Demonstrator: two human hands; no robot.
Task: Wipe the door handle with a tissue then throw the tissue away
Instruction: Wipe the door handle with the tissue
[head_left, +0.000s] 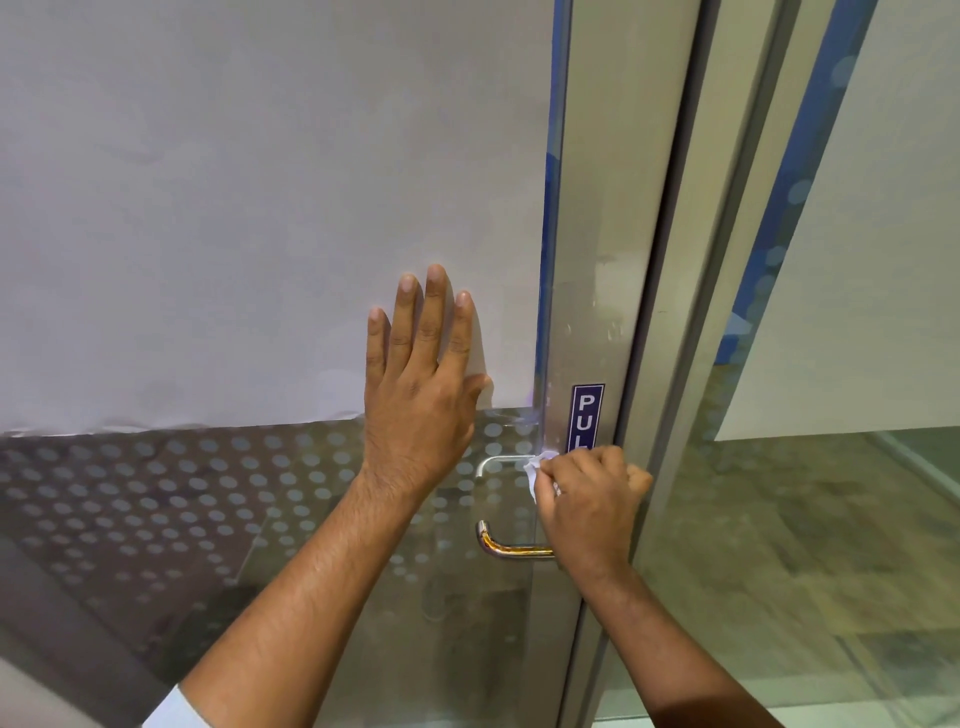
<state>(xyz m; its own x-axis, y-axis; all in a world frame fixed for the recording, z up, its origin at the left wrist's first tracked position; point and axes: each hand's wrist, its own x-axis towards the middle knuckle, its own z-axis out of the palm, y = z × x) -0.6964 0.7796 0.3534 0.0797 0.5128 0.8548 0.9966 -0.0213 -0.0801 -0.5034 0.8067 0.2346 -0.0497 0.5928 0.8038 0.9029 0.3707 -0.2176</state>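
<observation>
A steel lever door handle sticks out to the left from the metal stile of a glass door. A second handle shows through the glass just above it. My right hand is closed on a crumpled white tissue, pressed at the handle's base on the stile; the hand hides the inner end of the near handle. My left hand lies flat on the glass door, fingers spread upward, holding nothing.
A blue PULL sticker sits on the stile above my right hand. White sheeting covers the upper glass; dotted frosting covers the lower part. To the right is the door frame and a fixed glass panel.
</observation>
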